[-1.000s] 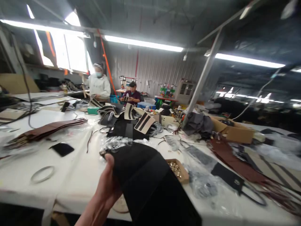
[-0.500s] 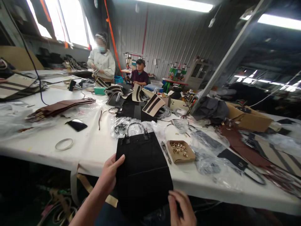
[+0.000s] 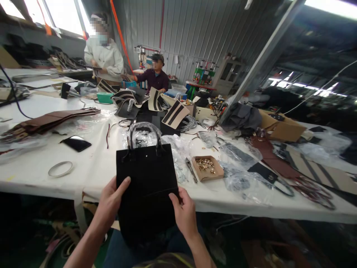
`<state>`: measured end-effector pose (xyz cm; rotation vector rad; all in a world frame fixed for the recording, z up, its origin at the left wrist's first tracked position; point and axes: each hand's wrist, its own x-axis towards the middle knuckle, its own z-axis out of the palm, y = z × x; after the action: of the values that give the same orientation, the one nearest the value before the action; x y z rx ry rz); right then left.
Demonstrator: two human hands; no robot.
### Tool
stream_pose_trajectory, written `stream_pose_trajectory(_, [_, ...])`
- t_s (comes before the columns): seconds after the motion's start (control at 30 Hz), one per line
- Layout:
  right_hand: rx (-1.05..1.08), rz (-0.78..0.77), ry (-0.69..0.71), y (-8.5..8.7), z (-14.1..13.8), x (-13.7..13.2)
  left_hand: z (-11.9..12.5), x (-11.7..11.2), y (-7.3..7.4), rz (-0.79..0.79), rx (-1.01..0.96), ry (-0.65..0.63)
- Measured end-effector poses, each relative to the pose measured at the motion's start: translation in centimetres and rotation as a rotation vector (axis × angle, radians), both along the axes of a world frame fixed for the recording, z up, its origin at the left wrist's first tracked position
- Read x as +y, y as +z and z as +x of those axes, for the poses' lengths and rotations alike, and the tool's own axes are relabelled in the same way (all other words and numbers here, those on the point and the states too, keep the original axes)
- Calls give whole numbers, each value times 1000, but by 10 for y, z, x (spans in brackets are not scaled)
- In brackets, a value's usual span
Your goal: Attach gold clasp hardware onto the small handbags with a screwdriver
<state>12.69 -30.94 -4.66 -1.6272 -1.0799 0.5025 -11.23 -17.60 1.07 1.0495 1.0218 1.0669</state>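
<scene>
Handbag [image 3: 146, 175], black, pale dot [image 3: 146, 156] near the top; left hand [image 3: 110, 197] gripping one side, right hand [image 3: 184, 212] the other

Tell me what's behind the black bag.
Beyond the black bag, crumpled clear plastic lies on the white table, with striped pieces farther back. The bag's body hides whatever is directly behind it.
</scene>
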Motion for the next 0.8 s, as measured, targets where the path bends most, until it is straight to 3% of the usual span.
stream_pose_trajectory(0.1, [-66,-23,-27,-27,17,-7,21,0,-37,-27,72,9])
stream_pose_trajectory(0.2, [-137,-36,-52,-38,32,-12,41,8,-57,30,205,94])
stream_pose_trajectory(0.33, [-293,-95,-62,-35,45,-19,50,8,-57,145,452,150])
stream_pose_trajectory(0.53, [-648,-283,-143,-16,55,-32,46,-8,-70,210,688,5])
stream_pose_trajectory(0.63, [-711,-221,-187,3,54,-17,48,-8,-75,172,779,-27])
stream_pose_trajectory(0.8, [-692,-81,160,21,46,32,50,-3,-65,133,849,-43])
